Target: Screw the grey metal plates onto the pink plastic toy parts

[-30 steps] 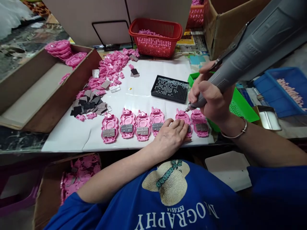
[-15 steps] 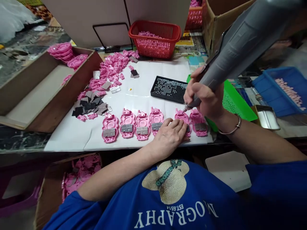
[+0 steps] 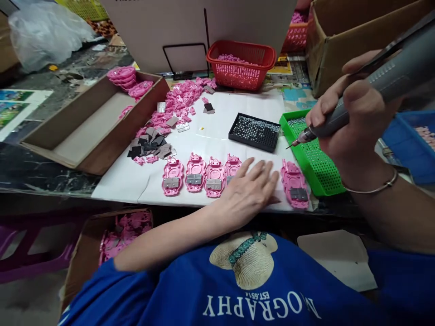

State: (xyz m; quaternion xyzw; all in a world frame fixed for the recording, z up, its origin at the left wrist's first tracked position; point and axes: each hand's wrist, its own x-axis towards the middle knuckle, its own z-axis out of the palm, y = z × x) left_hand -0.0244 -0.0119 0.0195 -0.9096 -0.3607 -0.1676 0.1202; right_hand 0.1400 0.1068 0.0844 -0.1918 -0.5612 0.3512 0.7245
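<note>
My left hand (image 3: 249,190) lies palm down with its fingers spread, beside and partly over the fourth pink plastic shell (image 3: 234,165) in a row. Three more pink shells (image 3: 172,172) stand further left, each with a grey plate across its lower part. Right of that hand is another pink shell (image 3: 294,181) with a dark plate. My right hand (image 3: 350,113) is closed around a grey electric screwdriver (image 3: 390,79). Its bit points down and left, in the air between the black screw tray (image 3: 254,131) and the green basket (image 3: 326,170).
Loose pink parts (image 3: 180,102) and dark and grey plates (image 3: 151,144) are heaped at the left of the white sheet (image 3: 200,140). A shallow cardboard box (image 3: 91,163) lies beyond them. A red basket (image 3: 238,79) stands behind; a blue bin (image 3: 404,136) is at right.
The screwdriver has lifted off a pink shell and moved right. Right of my left hand, two shells showed side by side; now one shows. My left hand's fingers have spread, and the view has shifted.
</note>
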